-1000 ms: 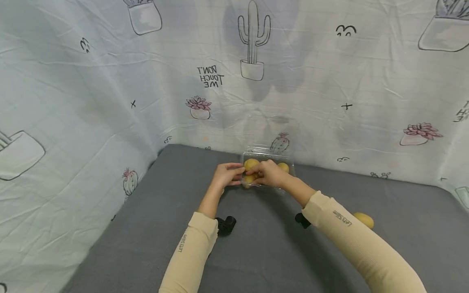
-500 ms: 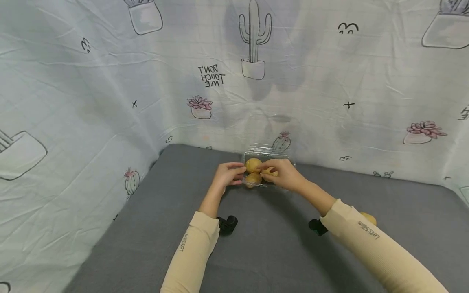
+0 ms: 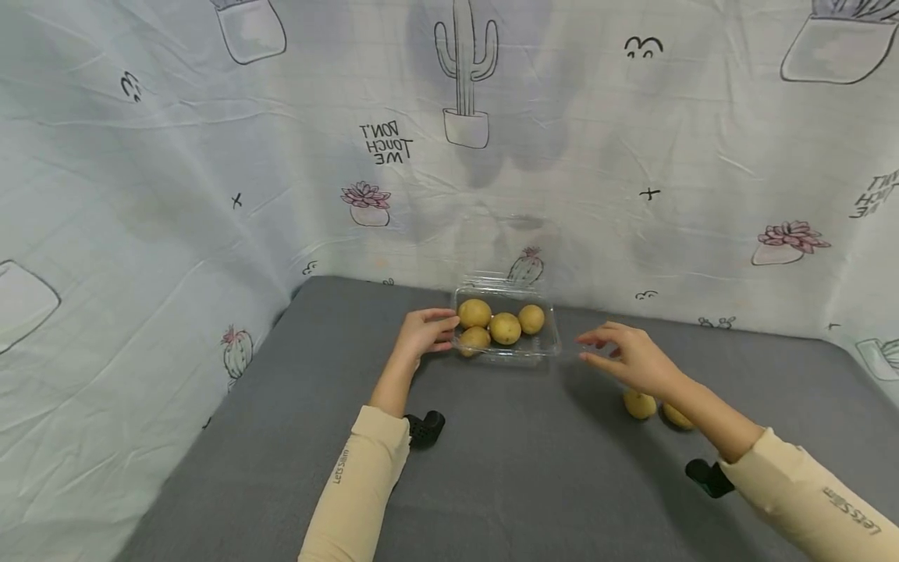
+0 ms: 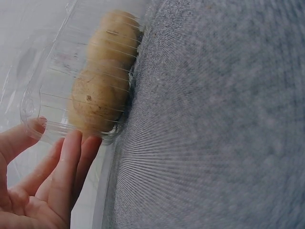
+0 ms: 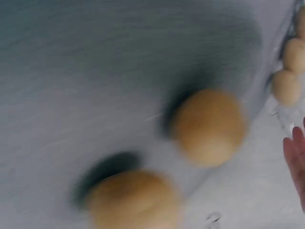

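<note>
Grey tabletop point(image 3: 506, 484) below; my left hand point(image 3: 423, 333) pinches the clear tray point(image 3: 542, 343), right hand point(image 3: 627, 355) empty, fingers parted. I reckon one low sweep could send loose potatoes point(image 3: 640, 404) rolling.

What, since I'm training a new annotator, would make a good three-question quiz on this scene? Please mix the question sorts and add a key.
1. Count: how many round yellow-brown potatoes lie in the clear rectangular plastic box?

2. True or false: the bare right hand is gripping a potato.

3. Multiple choice: what does the bare left hand touch? A, the white cactus-print cloth; B, the box; C, a potato outside the box.

Key: 1, four; 2, false, the right hand holds nothing; 3, B.
</note>
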`<move>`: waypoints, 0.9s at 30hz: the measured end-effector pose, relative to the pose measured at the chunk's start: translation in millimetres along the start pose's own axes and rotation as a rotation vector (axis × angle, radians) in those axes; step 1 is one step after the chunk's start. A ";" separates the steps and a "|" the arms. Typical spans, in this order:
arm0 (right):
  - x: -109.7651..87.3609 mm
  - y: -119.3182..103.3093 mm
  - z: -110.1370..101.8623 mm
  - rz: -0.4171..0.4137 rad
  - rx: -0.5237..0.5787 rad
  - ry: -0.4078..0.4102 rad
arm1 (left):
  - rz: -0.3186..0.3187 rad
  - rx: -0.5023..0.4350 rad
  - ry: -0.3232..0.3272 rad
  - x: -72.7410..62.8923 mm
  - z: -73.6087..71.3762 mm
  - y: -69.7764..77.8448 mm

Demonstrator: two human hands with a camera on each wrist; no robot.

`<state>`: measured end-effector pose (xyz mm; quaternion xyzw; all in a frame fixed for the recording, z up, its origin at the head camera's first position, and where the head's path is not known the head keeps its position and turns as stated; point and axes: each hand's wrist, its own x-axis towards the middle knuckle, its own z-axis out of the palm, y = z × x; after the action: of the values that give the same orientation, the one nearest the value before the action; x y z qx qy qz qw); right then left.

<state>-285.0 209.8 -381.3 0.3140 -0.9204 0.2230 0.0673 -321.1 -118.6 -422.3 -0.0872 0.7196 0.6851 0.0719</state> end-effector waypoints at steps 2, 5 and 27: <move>-15.0 6.4 -3.5 0.007 -0.025 0.000 | -0.001 -0.001 -0.006 0.1 0.6 0.1; -35.0 14.4 -7.8 0.003 -0.049 0.017 | 0.003 -0.003 -0.006 0.6 1.3 0.7; -66.9 22.8 2.2 -0.037 -0.125 -0.068 | -0.003 0.005 0.007 -3.0 1.4 0.7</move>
<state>-245.7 261.5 -409.3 0.3335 -0.9283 0.1530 0.0595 -318.4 -117.1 -421.0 -0.0905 0.7213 0.6830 0.0705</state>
